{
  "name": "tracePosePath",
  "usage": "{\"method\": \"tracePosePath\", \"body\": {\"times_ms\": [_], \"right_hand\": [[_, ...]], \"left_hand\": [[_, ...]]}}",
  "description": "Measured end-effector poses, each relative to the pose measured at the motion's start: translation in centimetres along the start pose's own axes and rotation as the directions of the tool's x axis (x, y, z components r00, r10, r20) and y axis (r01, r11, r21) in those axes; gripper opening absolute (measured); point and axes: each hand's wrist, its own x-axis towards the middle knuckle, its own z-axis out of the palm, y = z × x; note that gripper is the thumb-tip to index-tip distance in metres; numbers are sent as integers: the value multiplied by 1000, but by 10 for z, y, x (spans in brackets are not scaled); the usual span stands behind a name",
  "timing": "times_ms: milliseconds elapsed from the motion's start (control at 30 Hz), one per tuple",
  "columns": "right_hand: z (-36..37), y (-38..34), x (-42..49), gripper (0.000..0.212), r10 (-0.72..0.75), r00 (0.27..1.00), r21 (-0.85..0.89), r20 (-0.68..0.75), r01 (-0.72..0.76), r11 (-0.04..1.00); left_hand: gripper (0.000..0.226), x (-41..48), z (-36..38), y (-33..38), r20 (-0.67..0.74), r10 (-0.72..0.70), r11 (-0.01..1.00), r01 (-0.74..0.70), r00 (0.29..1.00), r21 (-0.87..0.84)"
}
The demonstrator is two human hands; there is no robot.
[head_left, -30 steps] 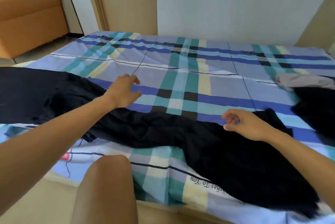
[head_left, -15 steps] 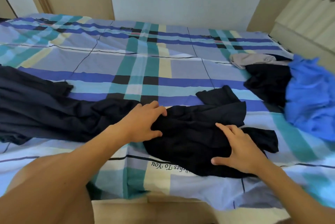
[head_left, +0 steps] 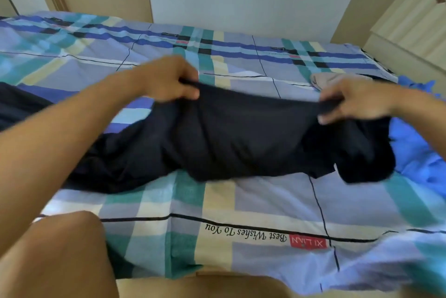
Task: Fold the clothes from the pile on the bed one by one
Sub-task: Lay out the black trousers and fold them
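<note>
The black, soft, thin-fabric garment (head_left: 241, 133) hangs stretched between both hands above the blue-and-teal plaid bedsheet (head_left: 265, 201), its lower part bunched on the sheet. The left hand (head_left: 166, 80) pinches one end of the upper edge, fingers curled round it. The right hand (head_left: 354, 99) pinches the other end likewise. Both grips take little cloth, so an edge could probably slip free if the garment is shaken out. Its right end lies against the bright blue crumpled garment (head_left: 415, 153), and its left tail runs into dark cloth at the left edge (head_left: 17, 104). Lifting could drag either along, and the bunching may set crooked creases.
</note>
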Motion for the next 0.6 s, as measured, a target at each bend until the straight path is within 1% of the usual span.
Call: {"method": "tracePosePath", "body": {"times_ms": [33,67,100,133,167,200,233,267,300,333,367,400,433,467,500,533,600], "right_hand": [[-14,-6,22,25,36,971,-11,-235,-40,999],[-25,-13,41,39,75,905,39,-419,-65,997],[-31,-21,57,56,101,847,76,-523,-72,995],[-30,-27,67,68,114,815,77,-568,-85,993],[-25,-33,72,73,120,799,67,-589,-100,993],[-12,-33,76,72,114,802,60,-586,-97,993],[5,-32,74,66,91,828,62,-553,-68,996],[24,-26,71,59,64,875,78,-480,-30,996],[44,-18,65,52,42,931,104,-362,-5,995],[63,-10,55,48,35,977,137,-210,-6,991],[82,0,45,49,33,997,149,-68,-22,989],[97,10,34,53,40,998,130,38,-45,990],[110,19,24,61,51,992,101,114,-63,993],[122,29,14,70,62,983,72,171,-75,995],[131,38,6,78,71,977,38,199,-80,996],[137,48,1,77,93,976,-3,195,-94,996],[141,66,-9,52,115,985,-59,131,-108,992]], "left_hand": [[15,17,-11,-8,-116,-62,998,64,991,15],[21,33,-20,-14,-250,-142,987,155,958,31],[30,43,-25,-20,-369,-221,964,261,903,61],[37,47,-26,-21,-458,-277,930,356,844,94],[40,47,-23,-18,-532,-289,911,400,796,104],[38,44,-16,-13,-591,-244,925,368,769,96],[34,39,-5,-5,-620,-158,963,260,768,77],[28,32,11,4,-602,-59,993,106,797,44],[22,23,31,11,-525,33,999,-42,851,-6],[21,13,53,18,-396,112,988,-146,912,-57],[25,4,77,23,-243,164,976,-193,956,-101],[35,-4,100,25,-96,176,974,-187,980,-126],[47,-10,120,26,28,150,981,-146,988,-125],[59,-15,135,26,122,110,990,-98,986,-101],[69,-16,145,24,187,74,996,-63,979,-63],[74,-16,150,22,232,51,999,-45,971,-32],[79,-15,150,18,268,31,999,-23,963,-30]]}}
